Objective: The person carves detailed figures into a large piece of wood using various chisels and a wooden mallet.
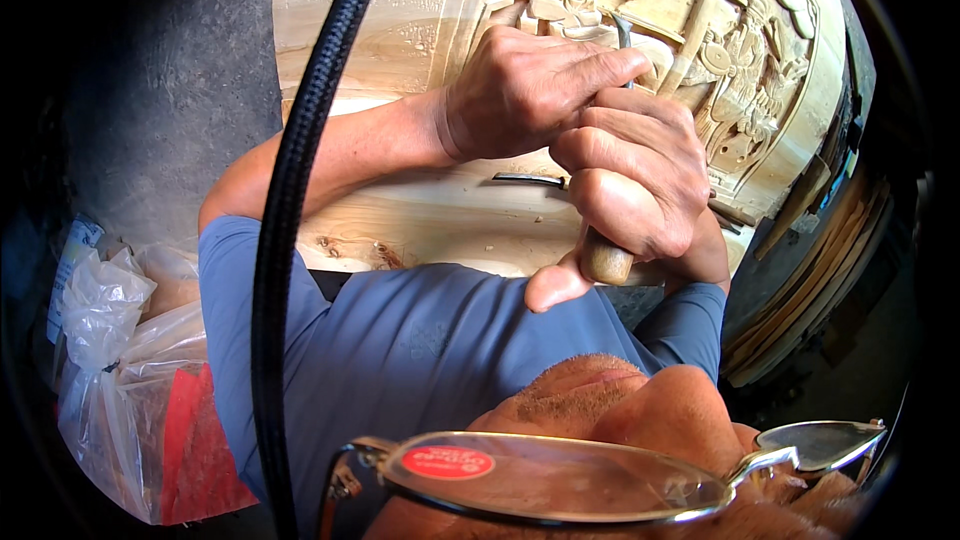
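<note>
My right hand (pixel 640 165) is wrapped around the wooden handle of a carving chisel (pixel 607 258), whose butt end sticks out below my fist. Up by the metal shank, my left hand (pixel 540 90) is closed, its thumb laid along the tool; its other fingers are mostly hidden. The chisel's flared tip (pixel 624 28) points away from me and meets a carved area of the pale wood panel (pixel 385 35). Raised figures (pixel 745 70) cover the panel's right part, while its left part is smooth. Whether the edge is cutting in, I cannot tell.
Below my hands, another narrow blade (pixel 530 180) lies on the wood. Thin curved boards (pixel 815 275) are stacked at the right. A tied clear plastic bag (pixel 115 340) with something red inside stands at the left. A black braided cable (pixel 290 180) crosses the view.
</note>
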Tool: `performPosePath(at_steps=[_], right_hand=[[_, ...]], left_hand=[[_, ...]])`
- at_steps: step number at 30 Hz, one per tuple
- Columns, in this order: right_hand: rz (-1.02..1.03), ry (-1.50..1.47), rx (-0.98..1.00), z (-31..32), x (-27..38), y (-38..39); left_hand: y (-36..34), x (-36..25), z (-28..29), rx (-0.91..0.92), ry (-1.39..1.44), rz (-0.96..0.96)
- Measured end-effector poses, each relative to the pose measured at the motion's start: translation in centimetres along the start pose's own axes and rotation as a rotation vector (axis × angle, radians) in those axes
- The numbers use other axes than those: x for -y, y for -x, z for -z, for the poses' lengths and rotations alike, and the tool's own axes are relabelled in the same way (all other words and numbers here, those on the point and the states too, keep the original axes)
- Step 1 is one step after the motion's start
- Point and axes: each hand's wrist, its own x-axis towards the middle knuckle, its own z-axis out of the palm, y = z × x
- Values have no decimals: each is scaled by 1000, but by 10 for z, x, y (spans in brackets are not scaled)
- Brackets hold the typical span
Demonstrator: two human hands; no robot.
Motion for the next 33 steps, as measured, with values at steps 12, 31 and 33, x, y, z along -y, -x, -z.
performPosePath(at_steps=[12, 31, 33], right_hand=[[-12, -46, 8, 4, 1, -3], [-16, -30, 21, 5, 3, -5], [-13, -9, 24, 4, 4, -3]], left_hand=[[0, 0, 7, 46, -8, -20], [0, -1, 2, -5, -17, -21], [-1, 0, 1, -25, 8, -35]])
